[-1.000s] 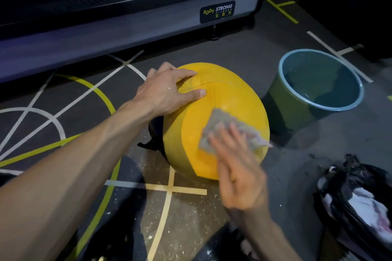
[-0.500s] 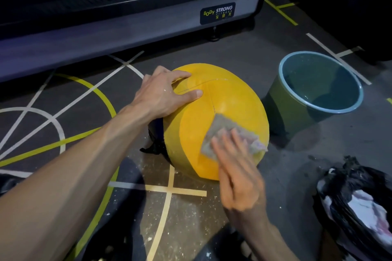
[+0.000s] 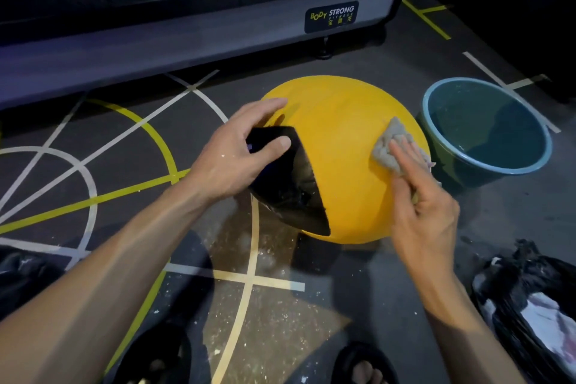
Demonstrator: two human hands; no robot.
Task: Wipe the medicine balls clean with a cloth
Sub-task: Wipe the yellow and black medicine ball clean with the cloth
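- Two sandalled feet (image 3: pixel 363 368) are being shown at the bottom edge, planted on the dark floor (image 3: pixel 311 321), which is being crossed by white and yellow lines and speckled with pale flecks.
- A black bag (image 3: pixel 530 299) with crumpled white material inside is being seen at the lower right, apart from the ball.
- A second dark bag (image 3: pixel 21 271) is being glimpsed at the left edge; what it contains cannot be told.
- The yellow medicine ball (image 3: pixel 343 165) is being rested on the floor at the centre, with a black panel turned towards the near left.
- The ball is being gripped by the left hand (image 3: pixel 240 156): the thumb is being laid across the black panel and the fingers are being curled over the yellow top.
- A grey cloth (image 3: pixel 386 146), bunched up, is being pressed against the right side of the ball by the right hand (image 3: pixel 420 196), whose fingers are being held straight and flat on the cloth.
- A blue-rimmed bucket (image 3: pixel 436 121) holding water is being stood just beside the ball on its right; whether the two are touching cannot be told.
- Beyond the ball, the grey base of a machine (image 3: pixel 187 47) is being stretched across the far side, with a "BODY STRONG" label being displayed on it.
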